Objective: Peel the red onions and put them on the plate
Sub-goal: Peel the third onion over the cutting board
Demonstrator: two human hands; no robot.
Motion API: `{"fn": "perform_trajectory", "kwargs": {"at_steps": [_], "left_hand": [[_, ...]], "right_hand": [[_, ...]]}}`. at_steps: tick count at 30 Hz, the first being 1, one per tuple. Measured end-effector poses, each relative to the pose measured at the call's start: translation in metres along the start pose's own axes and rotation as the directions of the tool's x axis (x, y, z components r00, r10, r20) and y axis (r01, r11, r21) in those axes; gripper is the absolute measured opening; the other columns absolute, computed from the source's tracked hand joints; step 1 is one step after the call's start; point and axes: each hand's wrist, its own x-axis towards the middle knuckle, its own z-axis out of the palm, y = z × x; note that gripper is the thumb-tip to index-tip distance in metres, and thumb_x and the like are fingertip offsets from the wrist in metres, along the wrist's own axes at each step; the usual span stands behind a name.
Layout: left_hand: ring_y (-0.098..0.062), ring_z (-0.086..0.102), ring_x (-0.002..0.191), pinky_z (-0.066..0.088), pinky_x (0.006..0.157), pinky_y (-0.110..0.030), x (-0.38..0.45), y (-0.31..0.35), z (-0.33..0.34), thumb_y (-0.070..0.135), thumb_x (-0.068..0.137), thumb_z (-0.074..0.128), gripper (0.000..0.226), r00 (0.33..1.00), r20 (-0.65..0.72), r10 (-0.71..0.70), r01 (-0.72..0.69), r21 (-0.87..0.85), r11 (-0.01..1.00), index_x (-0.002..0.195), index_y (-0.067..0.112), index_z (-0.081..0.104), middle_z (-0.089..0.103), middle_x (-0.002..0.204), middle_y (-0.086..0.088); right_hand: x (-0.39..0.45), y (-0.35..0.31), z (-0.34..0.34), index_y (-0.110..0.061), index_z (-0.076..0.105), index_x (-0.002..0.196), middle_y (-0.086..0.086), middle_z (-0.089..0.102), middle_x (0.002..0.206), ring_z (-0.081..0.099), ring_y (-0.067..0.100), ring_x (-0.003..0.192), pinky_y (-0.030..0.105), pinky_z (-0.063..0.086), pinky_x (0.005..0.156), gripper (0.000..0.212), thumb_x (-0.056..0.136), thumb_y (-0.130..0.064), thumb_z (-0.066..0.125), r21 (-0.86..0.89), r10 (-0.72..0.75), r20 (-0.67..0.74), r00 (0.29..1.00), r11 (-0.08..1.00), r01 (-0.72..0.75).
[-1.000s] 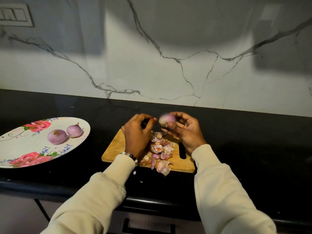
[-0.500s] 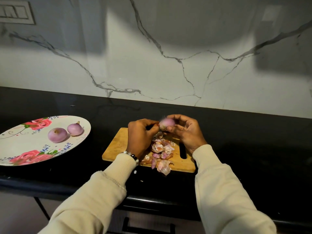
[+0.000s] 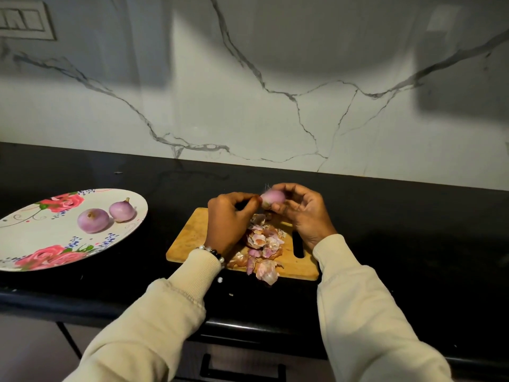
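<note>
1. Head view, the room: I look down on a black bench [image 3: 385, 216] that runs the full width and ends in a rounded front edge. Behind it rises a white marble wall [image 3: 275, 92] with grey veins; a switch plate [image 3: 24, 22] sits at its top left. Below the front edge I see a dark drawer handle [image 3: 239, 372].
2. Head view, the surface: a wooden cutting board [image 3: 192, 238] lies on the bench at centre, its handle slot toward the right. A heap of onion peels [image 3: 261, 244] covers its middle, and some spill over the near edge.
3. Head view, left: a floral plate [image 3: 33, 238] rests on the bench well apart from the board, carrying two peeled onions [image 3: 93, 220] side by side.
4. Head view, the hands: the right hand [image 3: 303, 213] holds the red onion [image 3: 271, 198] above the far edge of the board, its grip curled round it. The left hand [image 3: 228, 219], a beaded bracelet [image 3: 212, 252] at the wrist, pinches at the onion's left end, its grip narrow. Both sleeves are cream.
</note>
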Motion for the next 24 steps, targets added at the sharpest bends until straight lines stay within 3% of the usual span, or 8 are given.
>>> {"fn": "perform_trajectory", "kwargs": {"at_steps": [4,9,12,15,17,19,24], "left_hand": [[-0.004,0.071,0.078,0.059,0.077,-0.035,0.001,-0.003,0.001,0.016,0.087,0.071,0.013,0.997,0.023,-0.074,0.075,-0.059,0.995,0.096,0.011,0.078,0.076,0.085,0.004],[-0.005,0.071,0.077,0.060,0.077,-0.035,0.001,0.001,0.000,0.010,0.085,0.070,0.012,0.995,-0.005,-0.097,0.096,-0.071,0.993,0.094,0.010,0.078,0.075,0.083,0.004],[-0.006,0.069,0.076,0.059,0.079,-0.040,0.001,-0.003,0.001,0.015,0.084,0.071,0.009,0.997,-0.025,-0.074,0.074,-0.006,0.997,0.091,0.015,0.078,0.074,0.080,0.007],[-0.006,0.066,0.075,0.052,0.084,-0.050,0.002,-0.007,0.002,0.036,0.080,0.065,0.014,0.998,-0.053,-0.020,0.025,0.101,0.995,0.084,0.027,0.076,0.070,0.076,0.016],[-0.009,0.064,0.077,0.039,0.093,-0.043,0.003,-0.009,0.003,0.035,0.081,0.066,0.011,0.998,-0.060,0.032,-0.018,0.218,0.976,0.083,0.027,0.073,0.069,0.078,0.013],[-0.012,0.061,0.079,0.024,0.085,-0.032,0.002,-0.007,0.002,0.030,0.084,0.068,0.007,0.994,-0.063,0.091,-0.065,0.334,0.940,0.083,0.024,0.071,0.068,0.082,0.009],[-0.011,0.053,0.076,0.024,0.082,-0.034,0.002,-0.005,0.001,0.030,0.088,0.063,0.008,0.993,0.000,0.122,-0.111,0.418,0.902,0.086,0.022,0.061,0.058,0.083,0.011]], "right_hand": [[0.001,0.003,0.000,-0.012,0.070,0.106,0.013,0.069,0.116,0.066,0.031,0.113,0.048,0.055,0.096,0.036,0.078,0.009,0.074,-0.024,-0.019,-0.003,1.000,1.000,0.019],[0.001,0.005,0.002,-0.014,0.070,0.103,0.011,0.070,0.113,0.066,0.031,0.113,0.051,0.053,0.098,0.037,0.076,0.010,0.075,-0.026,-0.040,0.004,0.999,0.999,0.041],[0.000,0.005,0.004,-0.014,0.070,0.102,0.010,0.071,0.111,0.066,0.029,0.112,0.051,0.054,0.098,0.037,0.075,0.011,0.075,-0.039,-0.055,0.011,0.998,0.998,0.055],[0.000,0.004,0.006,-0.013,0.071,0.103,0.006,0.072,0.109,0.067,0.026,0.111,0.049,0.054,0.098,0.037,0.074,0.010,0.076,-0.061,-0.062,0.011,0.998,0.996,0.062],[-0.001,0.004,0.006,-0.012,0.070,0.103,0.006,0.072,0.108,0.067,0.025,0.110,0.048,0.054,0.097,0.037,0.075,0.011,0.076,-0.062,-0.063,0.009,0.998,0.996,0.063],[-0.001,0.004,0.007,-0.011,0.070,0.103,0.006,0.072,0.107,0.067,0.025,0.109,0.048,0.054,0.097,0.037,0.074,0.011,0.076,-0.057,-0.072,0.014,0.997,0.996,0.073],[-0.001,0.005,0.006,-0.012,0.071,0.104,0.008,0.072,0.108,0.066,0.030,0.112,0.048,0.054,0.097,0.036,0.074,0.008,0.077,-0.029,-0.076,0.024,0.997,0.997,0.077]]}}
